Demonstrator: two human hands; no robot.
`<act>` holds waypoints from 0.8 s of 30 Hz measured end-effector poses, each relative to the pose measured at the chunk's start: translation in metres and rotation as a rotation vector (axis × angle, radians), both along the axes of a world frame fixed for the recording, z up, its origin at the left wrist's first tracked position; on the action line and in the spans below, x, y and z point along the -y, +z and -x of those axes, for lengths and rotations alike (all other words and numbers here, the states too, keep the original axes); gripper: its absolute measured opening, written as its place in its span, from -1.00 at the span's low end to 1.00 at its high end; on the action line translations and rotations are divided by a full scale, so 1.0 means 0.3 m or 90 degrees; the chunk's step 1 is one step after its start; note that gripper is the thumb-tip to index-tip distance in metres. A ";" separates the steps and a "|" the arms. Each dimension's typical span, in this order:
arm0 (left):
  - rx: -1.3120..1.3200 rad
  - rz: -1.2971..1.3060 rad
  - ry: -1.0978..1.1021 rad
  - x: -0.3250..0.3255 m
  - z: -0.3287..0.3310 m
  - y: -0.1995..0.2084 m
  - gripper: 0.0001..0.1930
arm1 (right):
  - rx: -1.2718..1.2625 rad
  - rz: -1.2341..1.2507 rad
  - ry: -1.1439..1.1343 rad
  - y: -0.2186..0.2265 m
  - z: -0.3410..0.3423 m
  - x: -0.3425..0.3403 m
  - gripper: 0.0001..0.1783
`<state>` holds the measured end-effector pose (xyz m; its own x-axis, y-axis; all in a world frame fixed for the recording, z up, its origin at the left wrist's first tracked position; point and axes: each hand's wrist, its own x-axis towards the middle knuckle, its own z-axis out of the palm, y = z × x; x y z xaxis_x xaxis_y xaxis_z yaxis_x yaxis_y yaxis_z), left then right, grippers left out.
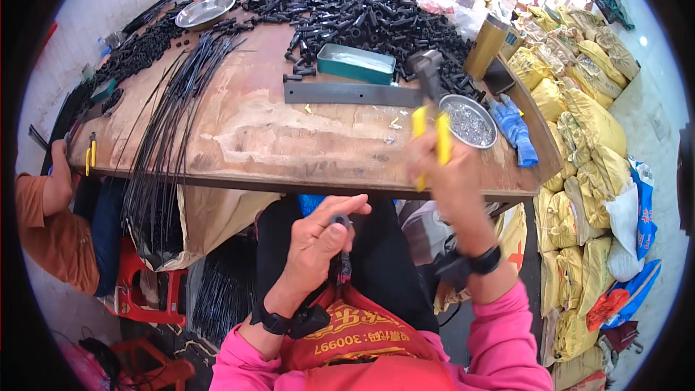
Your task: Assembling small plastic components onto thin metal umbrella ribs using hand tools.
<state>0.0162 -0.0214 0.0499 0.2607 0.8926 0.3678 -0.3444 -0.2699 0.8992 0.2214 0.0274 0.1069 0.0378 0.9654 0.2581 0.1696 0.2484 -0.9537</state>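
My right hand (pixel 452 177) is raised over the table's front edge, closed round the yellow handles of a pair of pliers (pixel 427 76). Their dark metal head points up and away from me; the hand is a little blurred. Lower and to the left, above my lap, my left hand (pixel 311 242) grips a small dark cylindrical part (pixel 339 221) between thumb and fingers. Its round end shows, while the rest is mostly hidden by the hand. The two hands are apart. Beyond the pliers lies a large heap of black plastic parts (pixel 369 18) on the wooden table (pixel 268 137).
A round tray of small clear pieces (pixel 469 122), a blue glove (pixel 514 130), a gold flask (pixel 486 47), a green box (pixel 355 64) and a dark metal bar (pixel 347 94) lie on the table. Long black strips (pixel 174 116) overhang its edge. Yellow sacks (pixel 590 123) are stacked right. People sit around.
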 end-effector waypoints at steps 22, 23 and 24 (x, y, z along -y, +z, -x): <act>0.010 0.055 0.051 0.045 0.046 -0.026 -0.50 | 0.318 -0.487 -0.053 -0.130 0.252 0.159 -0.71; -0.007 0.030 0.018 0.046 0.058 -0.020 -0.50 | 0.282 -0.444 -0.048 -0.122 0.249 0.175 -0.73; 0.021 0.032 0.028 0.041 0.048 -0.009 -0.50 | 0.253 -0.379 -0.025 -0.109 0.245 0.175 -0.80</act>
<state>0.0018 -0.0338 0.0470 0.2084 0.9208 0.3297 -0.3631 -0.2402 0.9002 0.1478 -0.0250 0.0740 -0.1370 0.6557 0.7425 0.4960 0.6942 -0.5216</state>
